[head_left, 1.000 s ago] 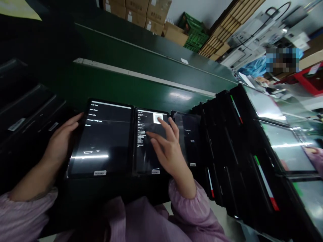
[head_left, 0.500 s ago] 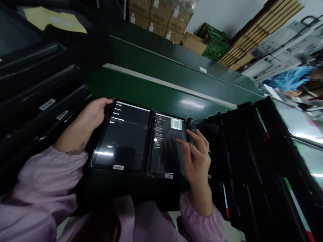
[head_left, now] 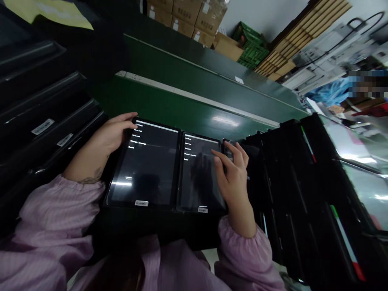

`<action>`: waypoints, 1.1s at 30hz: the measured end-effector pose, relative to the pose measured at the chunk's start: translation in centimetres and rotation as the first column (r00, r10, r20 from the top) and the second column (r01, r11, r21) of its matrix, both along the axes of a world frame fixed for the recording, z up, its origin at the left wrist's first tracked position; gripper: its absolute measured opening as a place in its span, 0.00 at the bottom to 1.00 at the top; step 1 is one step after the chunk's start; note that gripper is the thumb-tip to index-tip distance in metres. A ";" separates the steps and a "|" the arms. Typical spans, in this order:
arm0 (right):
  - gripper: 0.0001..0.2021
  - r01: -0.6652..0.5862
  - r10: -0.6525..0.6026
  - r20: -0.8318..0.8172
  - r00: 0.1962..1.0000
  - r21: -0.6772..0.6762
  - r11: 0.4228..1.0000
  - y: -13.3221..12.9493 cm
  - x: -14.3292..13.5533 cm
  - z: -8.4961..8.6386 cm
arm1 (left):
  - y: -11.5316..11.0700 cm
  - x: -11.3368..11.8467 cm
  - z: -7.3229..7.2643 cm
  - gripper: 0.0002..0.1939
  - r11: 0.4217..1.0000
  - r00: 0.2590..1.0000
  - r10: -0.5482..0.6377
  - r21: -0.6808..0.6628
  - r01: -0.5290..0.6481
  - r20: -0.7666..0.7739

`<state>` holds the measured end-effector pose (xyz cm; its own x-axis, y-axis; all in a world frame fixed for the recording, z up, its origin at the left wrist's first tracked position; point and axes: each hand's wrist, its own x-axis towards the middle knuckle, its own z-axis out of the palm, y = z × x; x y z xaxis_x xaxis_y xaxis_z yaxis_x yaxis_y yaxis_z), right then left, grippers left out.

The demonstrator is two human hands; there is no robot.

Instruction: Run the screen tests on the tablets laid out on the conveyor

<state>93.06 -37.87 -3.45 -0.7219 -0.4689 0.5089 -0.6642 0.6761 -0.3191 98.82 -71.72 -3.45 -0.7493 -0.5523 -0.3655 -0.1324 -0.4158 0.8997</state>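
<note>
Two dark tablets lie side by side in front of me, each with a barcode label at its near edge. At the upper left corner of the left tablet [head_left: 148, 169], my left hand [head_left: 113, 135] holds the edge between thumb and fingers. Over the right side of the right tablet [head_left: 198, 178] is my right hand [head_left: 235, 173], fingers apart and holding nothing; whether a fingertip touches the glass I cannot tell. Both screens show a short white text menu. A third dark device [head_left: 229, 150] is partly hidden behind my right hand.
Dark slabs with barcode labels are stacked on the left [head_left: 45, 125]. Rows of black devices [head_left: 291, 173] stand to the right, some with green and red edge strips. Beyond the green work surface [head_left: 182, 106] are cartons [head_left: 184, 14], a green crate [head_left: 251, 46] and another person's blue clothing [head_left: 329, 93].
The right tablet's screen went from a text page with a square code to the menu. My right hand shifted slightly up and left. The thumb of my left hand now lies over the tablet's corner.
</note>
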 end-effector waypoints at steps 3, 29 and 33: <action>0.20 -0.065 0.060 0.055 0.997 0.087 0.994 -1.4 -1.3 -0.7 | -0.3 0.0 0.3 0.19 0.999 1.000 0.005 0.046 -0.005 0.002; 0.19 -0.085 0.084 0.132 0.988 -0.002 0.996 -1.1 -0.5 -1.9 | -1.6 1.1 0.9 0.36 0.980 0.980 -0.165 -0.097 0.176 0.116; 0.18 -0.117 0.113 0.132 0.985 0.021 0.993 -1.1 -0.2 -1.8 | -1.9 1.5 1.1 0.46 0.946 0.950 -0.244 -0.166 0.277 0.195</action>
